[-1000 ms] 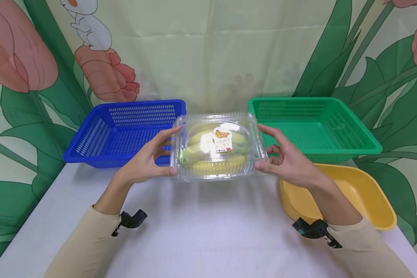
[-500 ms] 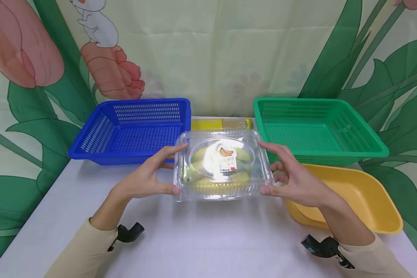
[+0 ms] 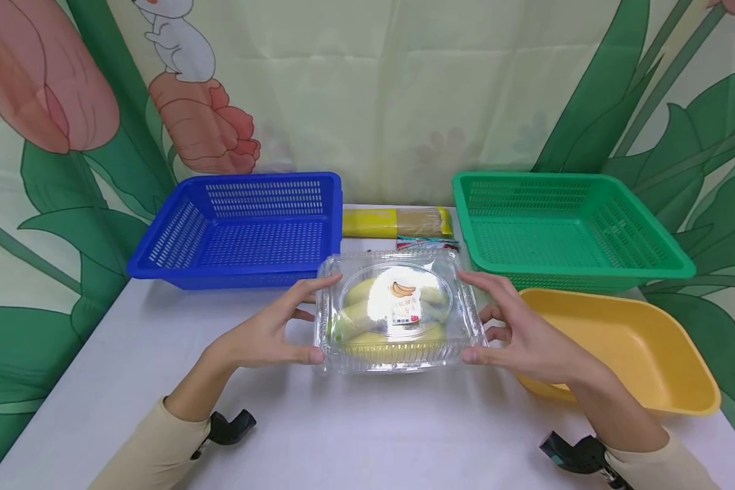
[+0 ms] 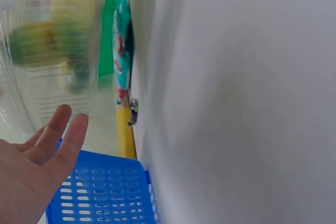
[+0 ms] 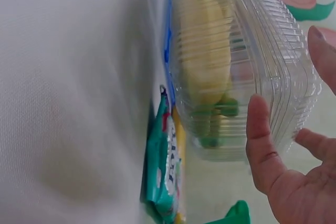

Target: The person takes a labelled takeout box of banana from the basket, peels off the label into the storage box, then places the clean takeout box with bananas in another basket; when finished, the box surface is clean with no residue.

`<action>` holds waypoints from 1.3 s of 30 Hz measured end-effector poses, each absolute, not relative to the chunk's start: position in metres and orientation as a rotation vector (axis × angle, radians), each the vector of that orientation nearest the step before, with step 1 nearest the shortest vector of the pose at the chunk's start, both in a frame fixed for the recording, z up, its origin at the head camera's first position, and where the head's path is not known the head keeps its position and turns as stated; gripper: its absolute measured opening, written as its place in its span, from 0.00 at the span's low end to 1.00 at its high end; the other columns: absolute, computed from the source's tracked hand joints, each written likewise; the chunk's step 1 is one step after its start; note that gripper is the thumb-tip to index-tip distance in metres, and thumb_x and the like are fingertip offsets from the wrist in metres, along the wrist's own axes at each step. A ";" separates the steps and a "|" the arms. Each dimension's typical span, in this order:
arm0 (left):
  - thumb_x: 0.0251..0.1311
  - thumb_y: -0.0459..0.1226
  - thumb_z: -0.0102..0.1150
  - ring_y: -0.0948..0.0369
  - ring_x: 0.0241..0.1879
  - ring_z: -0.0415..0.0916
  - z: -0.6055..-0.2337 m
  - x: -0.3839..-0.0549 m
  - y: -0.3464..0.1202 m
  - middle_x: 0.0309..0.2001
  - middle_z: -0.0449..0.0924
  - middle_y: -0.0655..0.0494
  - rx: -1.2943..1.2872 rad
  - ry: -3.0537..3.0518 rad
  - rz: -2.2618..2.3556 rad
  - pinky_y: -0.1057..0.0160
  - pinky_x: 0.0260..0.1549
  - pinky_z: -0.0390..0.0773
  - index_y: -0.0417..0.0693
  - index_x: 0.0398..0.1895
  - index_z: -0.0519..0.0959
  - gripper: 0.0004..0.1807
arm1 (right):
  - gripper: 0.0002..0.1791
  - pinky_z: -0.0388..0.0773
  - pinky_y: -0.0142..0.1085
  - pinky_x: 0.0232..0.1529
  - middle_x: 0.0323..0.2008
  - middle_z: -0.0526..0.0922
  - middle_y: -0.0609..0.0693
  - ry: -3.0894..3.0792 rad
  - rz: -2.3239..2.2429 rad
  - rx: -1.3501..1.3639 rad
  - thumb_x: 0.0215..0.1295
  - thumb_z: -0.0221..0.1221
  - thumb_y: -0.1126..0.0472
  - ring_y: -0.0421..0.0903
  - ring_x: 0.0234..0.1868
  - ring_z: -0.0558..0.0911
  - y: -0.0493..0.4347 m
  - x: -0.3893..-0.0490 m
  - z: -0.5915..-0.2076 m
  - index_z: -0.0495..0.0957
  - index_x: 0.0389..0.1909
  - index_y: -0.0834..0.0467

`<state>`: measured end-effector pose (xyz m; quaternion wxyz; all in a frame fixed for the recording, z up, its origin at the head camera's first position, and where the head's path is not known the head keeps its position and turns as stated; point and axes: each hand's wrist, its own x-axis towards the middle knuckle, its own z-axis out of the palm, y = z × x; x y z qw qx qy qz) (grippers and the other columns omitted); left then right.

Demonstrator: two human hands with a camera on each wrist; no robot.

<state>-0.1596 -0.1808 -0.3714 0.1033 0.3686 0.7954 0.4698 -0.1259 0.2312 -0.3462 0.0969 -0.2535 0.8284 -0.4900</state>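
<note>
A clear plastic clamshell box of bananas [image 3: 398,344] is held level in front of me, with a banana label on its lid. My left hand [image 3: 254,342] grips its left end, thumb at the near corner and index finger at the far one. On the opposite end my right hand [image 3: 529,340] grips it the same way. Both wrist views show a gap between the box [image 4: 47,87] and the tabletop [image 4: 236,98]. Through the box's side [image 5: 247,66], yellow bananas [image 5: 202,45] with green ends are visible.
A blue basket [image 3: 235,278] stands back left and a green basket [image 3: 578,271] back right. A yellow basin [image 3: 643,354] sits beside my right forearm. Behind the box lie a long yellow-and-tan packet [image 3: 398,222] and a teal packet [image 5: 160,166], the latter partly hidden in the head view.
Both hands have brought the banana box down and nearer to me. The yellow-and-tan packet and part of the teal one behind it have come into sight. The head view has shifted slightly.
</note>
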 end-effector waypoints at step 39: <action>0.55 0.46 0.78 0.51 0.68 0.67 -0.390 -0.160 -0.175 0.79 0.55 0.61 0.983 2.331 1.286 0.48 0.62 0.76 0.67 0.81 0.55 0.53 | 0.48 0.86 0.38 0.46 0.76 0.44 0.54 2.371 -1.315 -0.635 0.69 0.67 0.57 0.49 0.53 0.80 0.242 -0.117 -0.367 0.48 0.81 0.37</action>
